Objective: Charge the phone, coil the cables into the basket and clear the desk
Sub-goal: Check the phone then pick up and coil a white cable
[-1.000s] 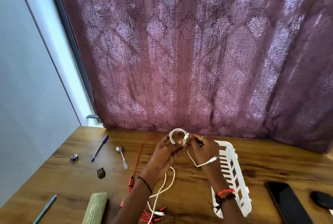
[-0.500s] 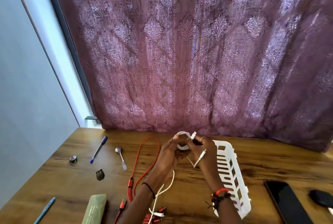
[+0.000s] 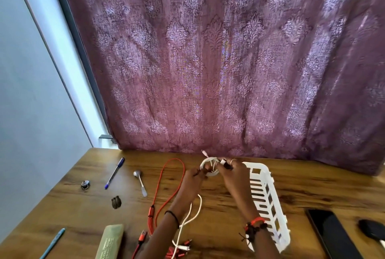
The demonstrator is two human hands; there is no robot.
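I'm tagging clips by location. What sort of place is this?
Likely a home desk by a window: wood-grain desktop, patterned purple curtain behind it, blue ballpoint pen and black smartphone on it.

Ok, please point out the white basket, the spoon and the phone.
white basket (image 3: 265,167): head view, far rim.
spoon (image 3: 137,173): head view, its bowl.
phone (image 3: 331,235): head view, dark screen.
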